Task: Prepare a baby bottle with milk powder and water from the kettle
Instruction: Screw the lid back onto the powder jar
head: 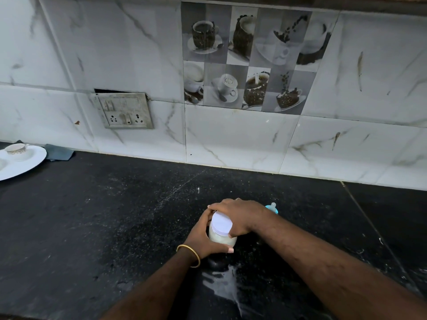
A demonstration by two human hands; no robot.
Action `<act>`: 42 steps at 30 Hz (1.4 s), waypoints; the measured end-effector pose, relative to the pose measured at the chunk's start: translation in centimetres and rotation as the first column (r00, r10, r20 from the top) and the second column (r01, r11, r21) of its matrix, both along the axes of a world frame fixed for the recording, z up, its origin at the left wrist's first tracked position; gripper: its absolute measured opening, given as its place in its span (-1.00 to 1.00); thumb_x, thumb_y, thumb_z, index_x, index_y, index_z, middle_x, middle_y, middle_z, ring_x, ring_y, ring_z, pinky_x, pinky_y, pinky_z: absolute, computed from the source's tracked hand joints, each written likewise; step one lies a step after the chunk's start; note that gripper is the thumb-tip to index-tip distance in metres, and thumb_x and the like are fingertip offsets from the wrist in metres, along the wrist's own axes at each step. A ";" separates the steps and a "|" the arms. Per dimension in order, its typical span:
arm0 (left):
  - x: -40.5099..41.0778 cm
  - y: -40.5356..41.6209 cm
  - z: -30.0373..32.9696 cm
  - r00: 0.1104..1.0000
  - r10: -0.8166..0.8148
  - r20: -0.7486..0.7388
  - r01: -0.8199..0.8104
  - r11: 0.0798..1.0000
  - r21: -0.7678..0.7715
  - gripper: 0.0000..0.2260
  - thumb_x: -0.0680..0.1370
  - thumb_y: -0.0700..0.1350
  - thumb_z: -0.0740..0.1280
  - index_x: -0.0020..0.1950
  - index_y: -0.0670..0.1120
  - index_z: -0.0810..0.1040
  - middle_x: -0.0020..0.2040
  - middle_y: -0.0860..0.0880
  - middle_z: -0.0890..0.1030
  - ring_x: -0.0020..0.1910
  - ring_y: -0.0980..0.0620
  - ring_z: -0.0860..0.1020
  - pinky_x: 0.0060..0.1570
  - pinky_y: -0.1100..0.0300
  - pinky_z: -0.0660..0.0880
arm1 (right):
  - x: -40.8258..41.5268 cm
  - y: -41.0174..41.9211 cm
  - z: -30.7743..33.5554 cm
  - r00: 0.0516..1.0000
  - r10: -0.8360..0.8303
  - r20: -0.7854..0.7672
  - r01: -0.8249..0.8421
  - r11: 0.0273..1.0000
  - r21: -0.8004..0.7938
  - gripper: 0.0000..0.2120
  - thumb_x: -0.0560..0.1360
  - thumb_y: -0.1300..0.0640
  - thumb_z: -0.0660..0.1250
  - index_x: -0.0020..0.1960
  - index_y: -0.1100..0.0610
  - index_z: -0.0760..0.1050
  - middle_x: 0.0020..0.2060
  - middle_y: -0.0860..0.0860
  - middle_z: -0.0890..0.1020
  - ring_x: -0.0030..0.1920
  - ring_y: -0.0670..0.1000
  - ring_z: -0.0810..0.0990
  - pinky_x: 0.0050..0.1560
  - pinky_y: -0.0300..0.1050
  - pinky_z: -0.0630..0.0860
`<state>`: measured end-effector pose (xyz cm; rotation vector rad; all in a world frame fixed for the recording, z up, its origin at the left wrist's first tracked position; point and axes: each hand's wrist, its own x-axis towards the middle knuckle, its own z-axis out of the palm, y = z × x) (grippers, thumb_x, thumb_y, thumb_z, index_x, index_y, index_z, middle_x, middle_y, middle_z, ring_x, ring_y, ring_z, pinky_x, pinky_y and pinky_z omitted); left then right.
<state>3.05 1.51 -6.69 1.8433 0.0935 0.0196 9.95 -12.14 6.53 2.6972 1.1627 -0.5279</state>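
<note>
Blue-capped baby bottle (272, 208) half-hidden behind hands (235, 215)

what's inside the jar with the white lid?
Through the clear wall of the jar, below the white lid, white contents show, probably powder. The left hand and right hand cover the rest, so fill level is unclear.

Black stone counter (115, 215), speckled w/ white dust. Far left: white plate (27, 163), grey cloth (59, 152) behind it. Lower middle: jar (221, 236), blue bottle top (272, 207) just right, wet shiny patch (221, 285) below.
</note>
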 end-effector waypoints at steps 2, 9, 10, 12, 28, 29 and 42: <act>0.1 -0.1 0.2 1.000 0.002 -0.008 -0.001 1.000 0.005 0.15 0.09 -0.07 0.73 0.51 0.18 0.13 0.29 0.23 0.51 0.29 0.33 0.46 0.24 0.38 0.44 | 0.0 -0.1 -0.1 1.000 0.004 -0.013 -0.003 0.999 0.044 -0.08 0.38 0.07 0.51 0.55 -0.22 0.03 0.40 -0.01 0.44 0.33 0.13 0.46 0.10 0.09 0.54; 0.0 -0.7 -0.2 0.996 0.081 -0.042 -0.081 0.997 0.003 0.33 0.07 0.02 0.72 0.63 0.05 -0.08 0.21 0.28 0.49 0.26 0.22 0.50 0.33 0.15 0.46 | -0.5 0.1 -1.6 0.978 -0.170 0.120 0.163 0.984 0.071 -0.17 0.40 -0.39 0.33 0.49 0.02 0.19 0.31 0.10 0.52 0.26 0.15 0.53 0.09 0.09 0.51; -0.1 -0.9 -0.3 0.995 0.094 -0.044 -0.094 0.996 -0.001 0.34 0.06 0.02 0.72 0.63 0.05 -0.08 0.22 0.26 0.50 0.24 0.24 0.51 0.31 0.17 0.48 | -0.6 0.1 -1.9 0.969 -0.193 0.152 0.184 0.980 0.077 -0.17 0.38 -0.44 0.28 0.46 0.03 0.23 0.30 0.09 0.53 0.25 0.15 0.54 0.10 0.09 0.51; -0.1 -1.1 -0.3 0.992 0.113 -0.047 -0.114 0.993 -0.010 0.35 0.07 0.01 0.73 0.63 0.05 -0.09 0.22 0.23 0.50 0.21 0.29 0.51 0.27 0.21 0.48 | -0.7 -0.2 -2.4 0.969 -0.214 0.126 0.201 0.974 0.108 -0.09 0.34 -0.47 0.30 0.51 0.00 0.17 0.37 0.07 0.47 0.31 0.16 0.49 0.14 0.12 0.51; -0.4 -1.1 0.5 0.990 0.141 -0.026 -0.138 0.986 0.092 0.17 0.05 0.09 0.69 0.55 0.02 0.18 0.23 0.16 0.56 0.22 0.19 0.55 0.28 0.11 0.52 | -1.1 0.0 -2.3 0.984 -0.160 -0.078 0.169 0.977 0.133 -0.08 0.40 -0.10 0.45 0.59 -0.12 -0.01 0.57 0.02 0.19 0.47 0.20 0.34 0.24 0.15 0.47; -0.4 -1.1 0.6 0.989 0.144 -0.026 -0.141 0.985 0.096 0.15 0.05 0.09 0.69 0.54 0.03 0.20 0.22 0.17 0.57 0.21 0.21 0.55 0.26 0.12 0.52 | -0.9 -0.3 -1.8 0.987 -0.121 -0.103 0.135 0.980 0.145 -0.08 0.39 0.01 0.46 0.58 -0.15 -0.01 0.58 -0.01 0.19 0.46 0.18 0.34 0.23 0.13 0.48; -0.8 -1.2 0.5 0.987 0.161 -0.025 -0.158 0.982 0.104 0.13 0.05 0.11 0.71 0.50 0.11 0.19 0.22 0.18 0.56 0.20 0.20 0.55 0.23 0.05 0.56 | -0.9 -0.4 -1.7 0.988 -0.129 -0.086 0.144 0.969 0.203 -0.14 0.41 -0.02 0.51 0.55 -0.03 0.09 0.42 0.07 0.42 0.36 0.14 0.45 0.20 0.11 0.50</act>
